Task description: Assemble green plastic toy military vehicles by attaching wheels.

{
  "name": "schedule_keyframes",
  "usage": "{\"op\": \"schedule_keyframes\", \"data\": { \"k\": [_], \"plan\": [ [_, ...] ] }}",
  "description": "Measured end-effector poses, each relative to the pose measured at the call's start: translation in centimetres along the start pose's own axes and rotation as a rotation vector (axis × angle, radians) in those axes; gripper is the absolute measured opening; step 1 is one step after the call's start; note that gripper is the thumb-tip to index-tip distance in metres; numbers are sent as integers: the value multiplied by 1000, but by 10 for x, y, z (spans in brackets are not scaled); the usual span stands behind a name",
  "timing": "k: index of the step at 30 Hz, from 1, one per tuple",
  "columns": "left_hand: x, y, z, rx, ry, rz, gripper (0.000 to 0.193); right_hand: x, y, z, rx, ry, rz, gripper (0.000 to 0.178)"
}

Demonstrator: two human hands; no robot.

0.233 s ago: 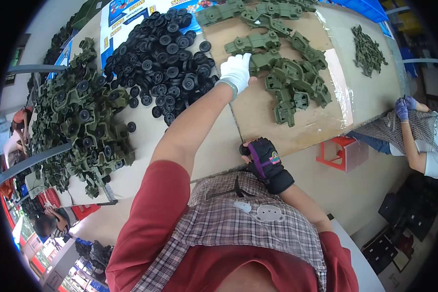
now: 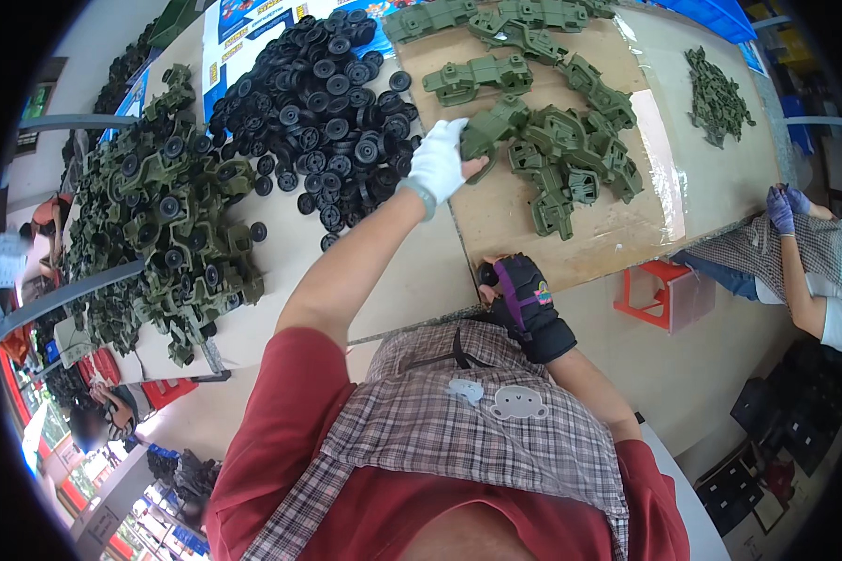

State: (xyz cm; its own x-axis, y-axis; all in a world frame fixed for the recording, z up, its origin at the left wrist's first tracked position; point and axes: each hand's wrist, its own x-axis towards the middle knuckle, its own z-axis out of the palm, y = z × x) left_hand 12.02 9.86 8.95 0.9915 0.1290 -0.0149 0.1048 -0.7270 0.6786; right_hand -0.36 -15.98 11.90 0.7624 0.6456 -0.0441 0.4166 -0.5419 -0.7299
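Green vehicle body [image 2: 494, 127]: in the left hand, above the brown board [image 2: 505, 232], beside the board's left side.
Near edge: the worktop [image 2: 404, 285] ends by the apron [image 2: 477, 402]; the right hand [image 2: 522, 304] is at this edge.
Open room: a bare strip lies between wheels and near edge, left and right of the left forearm; more bare board lies right of the green cluster.
Right fingers: curled together on one dark round piece [image 2: 488, 274], partly covered by the black glove.
Left hand [image 2: 444, 164]: white-gloved, fingers and thumb closed on the body's near end.
Black wheels [image 2: 318, 122]: one heap, too many to count; one wheel [image 2: 258, 231] lies apart at its left.
Green cluster [image 2: 580, 159]: overlapping bodies, no sure count; one separate body [image 2: 477, 79] sits just beyond the held one.
Wheeled bodies [image 2: 173, 196]: one big heap at left, uncountable.
Small green parts [image 2: 718, 98]: one pile, far right.
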Motion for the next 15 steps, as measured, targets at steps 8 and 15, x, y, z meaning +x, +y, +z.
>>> {"op": "schedule_keyframes", "data": {
  "k": [8,15],
  "plan": [
    [-225,-53,-44,-787,-76,-470,68,22,25,-10,-8,-28,-121,40],
    [-354,-71,-13,-638,191,-569,57,51,-2,-3,82,-204,-230,43]
  ]
}}
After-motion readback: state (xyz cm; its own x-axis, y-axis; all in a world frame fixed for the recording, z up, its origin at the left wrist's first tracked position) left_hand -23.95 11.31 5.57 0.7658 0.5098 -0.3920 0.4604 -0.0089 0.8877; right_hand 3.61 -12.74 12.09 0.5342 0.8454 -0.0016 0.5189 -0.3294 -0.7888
